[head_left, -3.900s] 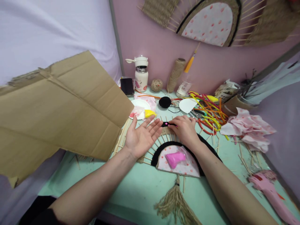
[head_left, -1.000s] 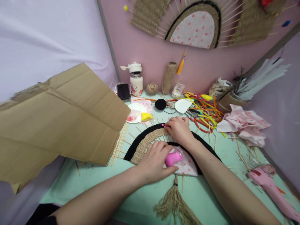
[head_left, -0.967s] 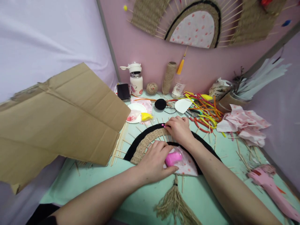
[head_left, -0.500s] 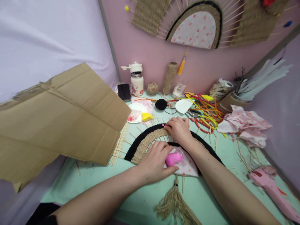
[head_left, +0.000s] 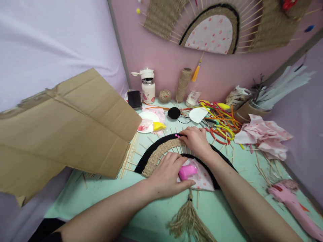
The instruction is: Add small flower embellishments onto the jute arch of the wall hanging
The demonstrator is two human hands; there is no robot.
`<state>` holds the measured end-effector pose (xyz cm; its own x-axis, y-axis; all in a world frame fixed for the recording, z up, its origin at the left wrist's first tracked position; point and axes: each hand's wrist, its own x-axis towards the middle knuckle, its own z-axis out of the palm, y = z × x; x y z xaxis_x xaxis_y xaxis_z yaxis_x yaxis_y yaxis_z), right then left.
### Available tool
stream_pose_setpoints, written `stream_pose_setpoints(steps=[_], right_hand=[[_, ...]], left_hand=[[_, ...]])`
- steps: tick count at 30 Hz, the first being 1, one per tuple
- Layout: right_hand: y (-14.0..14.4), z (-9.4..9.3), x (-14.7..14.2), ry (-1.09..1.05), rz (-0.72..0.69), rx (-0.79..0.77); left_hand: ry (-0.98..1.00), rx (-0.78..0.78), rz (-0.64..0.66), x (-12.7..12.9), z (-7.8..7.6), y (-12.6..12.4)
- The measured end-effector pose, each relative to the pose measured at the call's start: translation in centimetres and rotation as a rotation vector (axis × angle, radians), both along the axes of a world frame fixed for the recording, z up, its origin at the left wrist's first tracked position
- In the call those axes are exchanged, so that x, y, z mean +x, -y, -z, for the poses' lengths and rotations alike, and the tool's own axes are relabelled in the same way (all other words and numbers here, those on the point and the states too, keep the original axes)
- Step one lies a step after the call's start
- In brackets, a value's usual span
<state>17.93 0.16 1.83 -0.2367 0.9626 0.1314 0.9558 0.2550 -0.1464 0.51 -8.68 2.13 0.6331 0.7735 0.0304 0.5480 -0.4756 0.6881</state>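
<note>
Woven fan [head_left: 161, 153] — jute band half-woven; right hand [head_left: 195, 141] pinches black trim [head_left: 151, 149], left hand [head_left: 168, 174] presses flat, grip released.

Single head-worn view, close over your work.
Your camera looks forward and down from head height at the counter [head_left: 151, 208], forearms entering from the bottom edge, pink wall [head_left: 161, 57] ahead at the corner; no second view covers this scene.
</note>
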Motion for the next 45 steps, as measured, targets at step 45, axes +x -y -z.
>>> stream_pose_setpoints(steps=[45], right_hand=[[7.1,-3.6,-4.8,-0.079,-0.536,0.137]], left_hand=[[1.613,-1.194,-0.317,-3.4,-2.4,-4.2]])
